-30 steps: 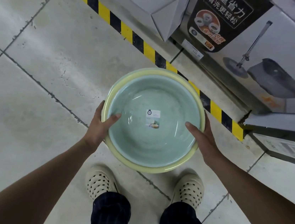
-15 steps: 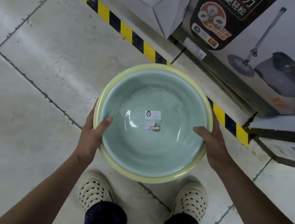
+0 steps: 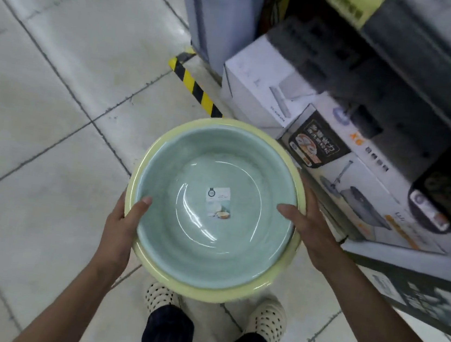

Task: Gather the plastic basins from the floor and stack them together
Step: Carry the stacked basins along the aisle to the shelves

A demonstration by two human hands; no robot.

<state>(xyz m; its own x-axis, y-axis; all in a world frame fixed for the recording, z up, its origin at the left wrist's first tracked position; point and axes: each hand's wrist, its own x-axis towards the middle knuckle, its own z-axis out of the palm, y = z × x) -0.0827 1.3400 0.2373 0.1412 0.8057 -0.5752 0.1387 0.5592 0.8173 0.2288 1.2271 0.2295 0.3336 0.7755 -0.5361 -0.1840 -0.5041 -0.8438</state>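
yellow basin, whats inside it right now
A pale green basin sits nested inside the yellow basin, with a small label sticker on its bottom. The left hand and right hand grip the rims. Anything between the two basins is hidden.

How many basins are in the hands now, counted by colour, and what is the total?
Green basin, nested on the inside: 1
Yellow basin, on the outside: 1
Total: 2, gripped at the rim by the left hand and the right hand. A basin hidden under the yellow one cannot be ruled out.
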